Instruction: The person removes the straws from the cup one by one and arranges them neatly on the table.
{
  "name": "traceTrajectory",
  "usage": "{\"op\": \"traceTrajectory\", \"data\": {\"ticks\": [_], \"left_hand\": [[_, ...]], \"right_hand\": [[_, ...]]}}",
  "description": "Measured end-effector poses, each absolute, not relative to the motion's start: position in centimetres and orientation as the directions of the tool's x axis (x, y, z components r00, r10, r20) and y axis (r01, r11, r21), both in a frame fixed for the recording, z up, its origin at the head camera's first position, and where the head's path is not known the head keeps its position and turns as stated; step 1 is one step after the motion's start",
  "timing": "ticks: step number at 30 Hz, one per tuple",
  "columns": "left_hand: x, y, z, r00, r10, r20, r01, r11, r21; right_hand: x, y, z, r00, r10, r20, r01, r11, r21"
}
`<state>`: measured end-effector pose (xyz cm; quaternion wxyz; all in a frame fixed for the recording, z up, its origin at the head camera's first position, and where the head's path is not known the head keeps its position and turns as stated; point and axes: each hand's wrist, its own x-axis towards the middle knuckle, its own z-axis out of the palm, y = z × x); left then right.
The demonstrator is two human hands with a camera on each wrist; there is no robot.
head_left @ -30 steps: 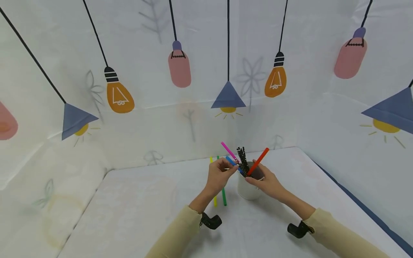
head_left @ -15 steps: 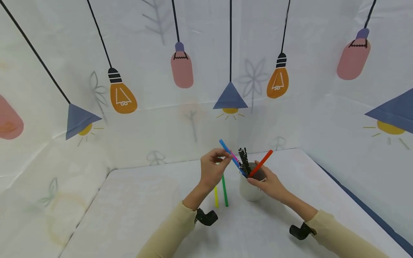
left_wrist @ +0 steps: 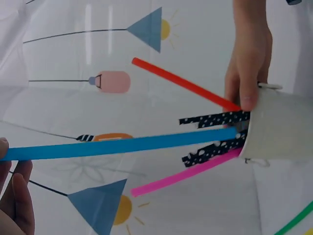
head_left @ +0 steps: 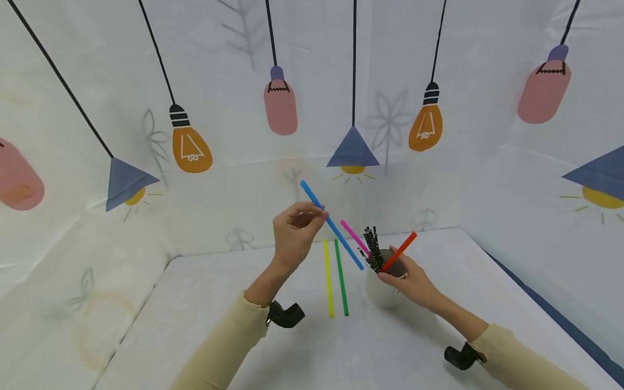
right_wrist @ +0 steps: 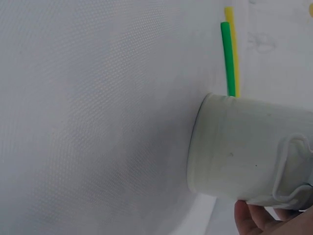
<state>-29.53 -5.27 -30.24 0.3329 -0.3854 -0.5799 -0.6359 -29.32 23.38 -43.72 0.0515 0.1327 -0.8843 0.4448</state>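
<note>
My left hand (head_left: pixel 294 233) pinches a blue straw (head_left: pixel 341 238) between thumb and fingers, up and left of a small white pail (head_left: pixel 382 292). The straw slants down to the right; its lower end is near the pail's mouth. In the left wrist view the blue straw (left_wrist: pixel 107 147) overlaps the black dotted straws (left_wrist: pixel 215 119), also seen in the head view. A pink straw (head_left: pixel 355 237) and a red straw (head_left: pixel 401 250) stick out of the pail on opposite sides. My right hand (head_left: pixel 414 281) grips the pail by its rim, the thumb nearest me.
A yellow straw (head_left: pixel 329 281) and a green straw (head_left: pixel 342 281) lie side by side on the white table (head_left: pixel 234 314), left of the pail. Wire handle fittings (right_wrist: pixel 291 169) show on the pail's side. A lamp-printed white sheet (head_left: pixel 312 151) hangs behind the table.
My left hand has moved left and up with the blue straw, drawing it from the pail's mouth. The right hand stays on the pail. The yellow and green straws are more exposed.
</note>
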Motion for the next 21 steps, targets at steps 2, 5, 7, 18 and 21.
{"op": "traceTrajectory", "data": {"ticks": [2,5,7,18,21], "left_hand": [[-29.6,-6.2,-29.3,-0.493,0.050,0.868,0.864,-0.087,0.496],[-29.9,-7.5,-28.1,-0.520,0.115,0.846,0.849,-0.036,0.527],[-30.5,-8.3,-27.7,-0.545,0.166,0.822,0.834,0.001,0.552],[-33.7,-10.5,-30.1,-0.783,0.248,0.570,0.617,0.194,0.763],[-34.4,-10.7,-31.3,-0.807,0.261,0.530,0.585,0.227,0.779]], "right_hand": [[-29.4,23.4,-43.8,-0.957,-0.194,0.215,-0.288,0.573,-0.767],[-29.4,23.4,-43.8,-0.958,-0.193,0.212,-0.286,0.581,-0.762],[-29.4,23.4,-43.8,-0.959,-0.189,0.210,-0.282,0.585,-0.760],[-29.3,23.4,-43.5,-0.961,-0.180,0.209,-0.276,0.600,-0.751],[-29.3,23.3,-43.6,-0.959,-0.183,0.217,-0.284,0.595,-0.752]]}}
